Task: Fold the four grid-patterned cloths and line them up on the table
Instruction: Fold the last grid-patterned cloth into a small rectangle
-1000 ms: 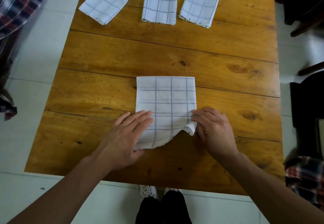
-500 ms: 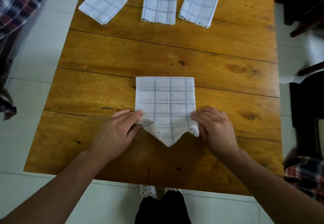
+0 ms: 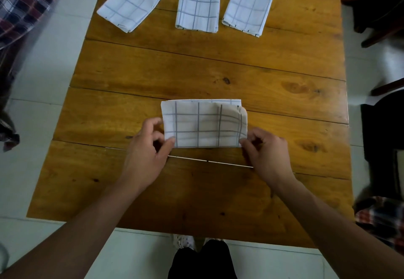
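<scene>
My left hand [image 3: 146,154] pinches the near left corner of the fourth cloth [image 3: 203,125], thumb on top at the lower edge, the other fingers curled against its left side. My right hand [image 3: 265,149] pinches the near right corner the same way, fingertips closed on the fabric where the fold line meets the edge. Between the two hands the cloth is doubled over on itself, its near half turned up and back over the far half, lying as a wide, short band. Far edge of the turned layer uneven: the right end bulges and curls, and a strip of the lower layer shows along the far side. The cloth sits on the wooden table [image 3: 196,71], on the second plank from the near edge, roughly centred left to right. Well apart from it, along the far edge of the table, three folded cloths lie in a row: the left folded cloth [image 3: 132,2] angled, the middle folded cloth [image 3: 198,4] nearly straight, the right folded cloth [image 3: 249,6] slightly tilted, the last two just beside each other but not touching. Plaid fabric [image 3: 24,1] at the left edge of view, beyond the table. Dark chairs [image 3: 380,125] off the right side. My shoes [image 3: 184,242] show below the near table edge.
</scene>
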The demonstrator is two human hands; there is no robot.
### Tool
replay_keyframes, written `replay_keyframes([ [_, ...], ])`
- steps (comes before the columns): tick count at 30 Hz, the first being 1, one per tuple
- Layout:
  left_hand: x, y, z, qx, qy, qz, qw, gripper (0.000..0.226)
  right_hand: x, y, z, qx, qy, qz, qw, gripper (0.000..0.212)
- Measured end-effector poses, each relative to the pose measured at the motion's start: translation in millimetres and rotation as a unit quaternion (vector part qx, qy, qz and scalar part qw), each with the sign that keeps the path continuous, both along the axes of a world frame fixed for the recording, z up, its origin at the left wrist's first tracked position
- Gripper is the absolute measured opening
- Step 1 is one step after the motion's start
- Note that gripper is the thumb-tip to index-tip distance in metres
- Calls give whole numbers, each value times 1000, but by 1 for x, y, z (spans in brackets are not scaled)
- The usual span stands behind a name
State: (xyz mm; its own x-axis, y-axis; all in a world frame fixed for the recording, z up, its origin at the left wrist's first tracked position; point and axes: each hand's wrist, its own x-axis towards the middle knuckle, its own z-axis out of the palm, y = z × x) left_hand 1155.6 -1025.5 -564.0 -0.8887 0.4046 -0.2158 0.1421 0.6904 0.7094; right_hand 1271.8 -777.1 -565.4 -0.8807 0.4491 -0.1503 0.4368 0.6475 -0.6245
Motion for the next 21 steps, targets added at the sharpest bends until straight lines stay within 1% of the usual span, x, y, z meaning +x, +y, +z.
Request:
replay_keyframes([
  [2,2,1,1,-10,-1,15,1000,77,-5,-1,3,-2,-18,-10,1000,13],
  [3,2,1,0,-17,4,20,1000,84,-8,-1,3,2,-25,-11,1000,12],
  [4,2,2,0,-25,6,26,999,86,-10,-1,4,6,-32,-12,999,12],
  [11,-5,15,1,-44,-7,65,997,81,-17,1,6,3,-62,-34,997,13],
  [17,-10,16,-3,-74,31,31,996,81,-29,3,4,15,-112,-56,992,14],
  [19,-10,16,-3,-80,50,19,995,75,-31,2,4,25,-119,-53,991,13],
  [21,-10,16,-3,-88,69,11,994,62,-32,2,4,30,-117,-51,991,14],
])
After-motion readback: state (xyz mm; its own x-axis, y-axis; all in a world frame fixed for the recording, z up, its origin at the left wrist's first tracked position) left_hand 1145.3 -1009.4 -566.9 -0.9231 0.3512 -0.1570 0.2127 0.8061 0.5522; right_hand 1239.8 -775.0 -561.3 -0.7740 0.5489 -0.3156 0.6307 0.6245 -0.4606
